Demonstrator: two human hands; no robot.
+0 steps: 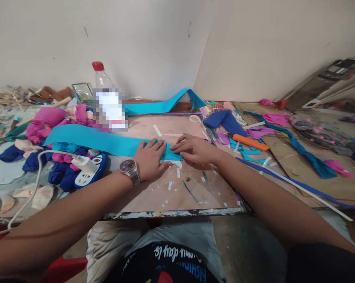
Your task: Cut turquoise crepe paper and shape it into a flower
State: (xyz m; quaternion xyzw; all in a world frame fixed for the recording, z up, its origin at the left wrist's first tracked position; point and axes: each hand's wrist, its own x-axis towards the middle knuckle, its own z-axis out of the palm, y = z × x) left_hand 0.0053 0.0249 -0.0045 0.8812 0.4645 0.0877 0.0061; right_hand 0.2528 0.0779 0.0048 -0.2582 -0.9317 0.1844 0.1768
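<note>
Two plain off-white plastered walls meeting in a corner behind the work area, marked with a few small dark scuffs. Below them a worn pinkish-brown wooden tabletop, paint-flecked and chipped along its near edge. To the right a flat sheet of brown cardboard lying level with it. Further right, a slanting stack of pale boards and metal-framed panels leaning against the wall. Under the table edge, a patch of dull grey-brown floor. Soft, even light throughout, without hard shadows.
</note>
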